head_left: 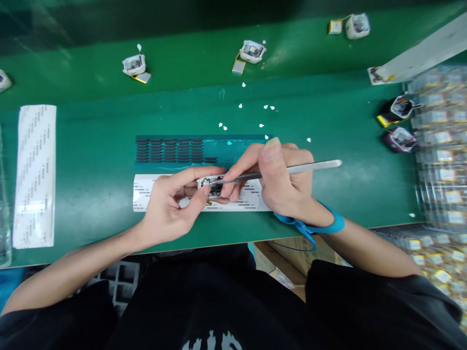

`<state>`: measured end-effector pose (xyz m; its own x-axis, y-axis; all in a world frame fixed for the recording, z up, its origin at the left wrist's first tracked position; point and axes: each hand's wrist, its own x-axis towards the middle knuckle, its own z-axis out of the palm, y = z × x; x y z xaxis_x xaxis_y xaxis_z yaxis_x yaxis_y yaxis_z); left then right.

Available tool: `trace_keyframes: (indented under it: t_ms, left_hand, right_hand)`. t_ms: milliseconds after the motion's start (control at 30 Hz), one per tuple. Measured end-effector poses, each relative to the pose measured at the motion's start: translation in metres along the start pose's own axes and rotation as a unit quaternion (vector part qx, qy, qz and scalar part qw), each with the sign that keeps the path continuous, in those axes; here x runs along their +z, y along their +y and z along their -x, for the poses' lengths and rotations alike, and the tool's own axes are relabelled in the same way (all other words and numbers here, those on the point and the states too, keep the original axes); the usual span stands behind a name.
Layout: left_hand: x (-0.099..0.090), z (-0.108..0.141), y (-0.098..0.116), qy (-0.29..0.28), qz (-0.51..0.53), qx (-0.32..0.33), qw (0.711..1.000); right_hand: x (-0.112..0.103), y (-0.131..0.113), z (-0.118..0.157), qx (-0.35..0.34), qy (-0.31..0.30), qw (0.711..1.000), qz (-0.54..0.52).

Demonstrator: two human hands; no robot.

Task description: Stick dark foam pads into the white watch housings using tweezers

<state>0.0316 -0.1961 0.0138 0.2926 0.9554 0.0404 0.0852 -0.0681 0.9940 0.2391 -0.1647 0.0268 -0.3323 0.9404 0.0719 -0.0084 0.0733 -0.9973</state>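
Between the thumb and fingers of my left hand point(175, 201) sits a small white device housing point(200, 183) with a circuit board exposed inside. My right hand point(282, 177) is closed around slim metal tweezers point(306, 166), whose pointed end reaches over the board near my left thumb. The fingertips of my right hand also touch the housing's right side. A bit of yellow shows below the housing, partly hidden by fingers. Under both hands lies a white printed sheet point(142, 194). Just behind it is a blue-green film point(233, 150) bearing rows of dark strips point(170, 151).
White housings with batteries point(134, 64) point(252, 51) point(358, 26) stand along the back. Small white stickers point(261, 125) are scattered behind my hands. Printed sheets point(34, 175) lie left. Dark housings point(399, 140), stacked clear trays point(443, 155) and a pale post point(423, 51) are at right.
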Motion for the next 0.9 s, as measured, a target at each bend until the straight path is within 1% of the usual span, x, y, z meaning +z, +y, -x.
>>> trace_keyframes:
  t_ms: [33,100,133,167,200,300,367,433,500,533,600,733,833,900]
  left_hand:
    - [0.000,-0.001,0.000,0.000,0.002,0.004,1.000]
    - [-0.001,-0.005,0.002,0.012,0.001,0.011,1.000]
    - [-0.002,-0.007,0.002,0.026,-0.005,0.015,1.000]
    - [-0.004,-0.010,0.003,0.044,-0.014,0.020,0.999]
    - [-0.006,-0.012,0.002,0.060,-0.027,0.022,0.998]
    - [-0.014,-0.020,-0.002,0.078,-0.093,0.037,0.992]
    - [-0.020,-0.024,-0.007,0.066,-0.188,0.063,0.978]
    - [-0.024,-0.027,-0.011,0.042,-0.296,0.102,0.949]
    - [-0.027,-0.028,-0.015,0.010,-0.365,0.130,0.922]
    - [-0.027,-0.028,-0.016,-0.003,-0.380,0.139,0.915]
    - [-0.027,-0.028,-0.018,-0.019,-0.387,0.153,0.909]
    - [-0.027,-0.030,-0.021,-0.015,-0.373,0.180,0.910]
    - [-0.028,-0.032,-0.022,-0.024,-0.365,0.179,0.913]
    - [-0.029,-0.033,-0.023,-0.033,-0.370,0.178,0.911]
  right_hand:
    - [-0.002,-0.002,-0.001,-0.017,0.009,1.000,-0.001]
    - [-0.009,-0.006,-0.004,-0.055,0.053,0.997,-0.002]
    - [-0.013,-0.007,-0.007,-0.065,0.076,0.995,0.008]
    - [-0.017,-0.008,-0.009,-0.068,0.085,0.994,0.027]
    - [-0.022,-0.007,-0.012,-0.065,0.075,0.994,0.056]
    - [-0.034,0.000,-0.019,-0.043,-0.022,0.987,0.155]
    - [-0.038,0.007,-0.022,-0.047,-0.062,0.979,0.189]
    - [-0.038,0.015,-0.023,-0.051,-0.071,0.976,0.199]
    - [-0.038,0.020,-0.024,-0.046,-0.073,0.979,0.184]
    - [-0.038,0.023,-0.024,-0.040,-0.072,0.982,0.172]
    - [-0.037,0.026,-0.025,-0.027,-0.069,0.986,0.148]
    - [-0.038,0.031,-0.026,-0.017,-0.068,0.988,0.135]
    - [-0.038,0.031,-0.026,-0.029,-0.063,0.984,0.163]
    - [-0.036,0.032,-0.025,-0.068,-0.059,0.973,0.210]
